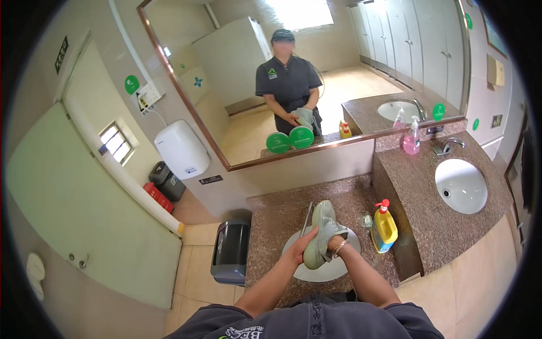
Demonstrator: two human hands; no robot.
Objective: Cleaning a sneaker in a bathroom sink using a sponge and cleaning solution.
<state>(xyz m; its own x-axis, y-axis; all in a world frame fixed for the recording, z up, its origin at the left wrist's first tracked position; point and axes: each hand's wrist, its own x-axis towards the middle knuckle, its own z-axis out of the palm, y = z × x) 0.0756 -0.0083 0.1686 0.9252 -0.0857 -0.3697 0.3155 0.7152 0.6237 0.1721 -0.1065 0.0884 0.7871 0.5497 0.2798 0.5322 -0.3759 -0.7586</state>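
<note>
A pale grey-green sneaker (322,234) is held tilted above the white oval basin (351,237), its sole side turned partly left. My left hand (305,246) is closed around the lower left side of the shoe. At the shoe's collar, my right hand (335,243) reaches in, so its fingers are hidden by the fabric; a bracelet (340,247) circles that wrist. The faucet (307,217) of this basin shows just left of the shoe. A yellow pump bottle (384,229) with a red top stands on the brown counter right of the basin.
A raised counter (415,198) on the right carries a second basin (461,186), a faucet (449,146) and a pink soap bottle (411,140). Left of my counter stands a dark bin (231,252); a white hand dryer (182,150) hangs above. The mirror (339,90) fronts me.
</note>
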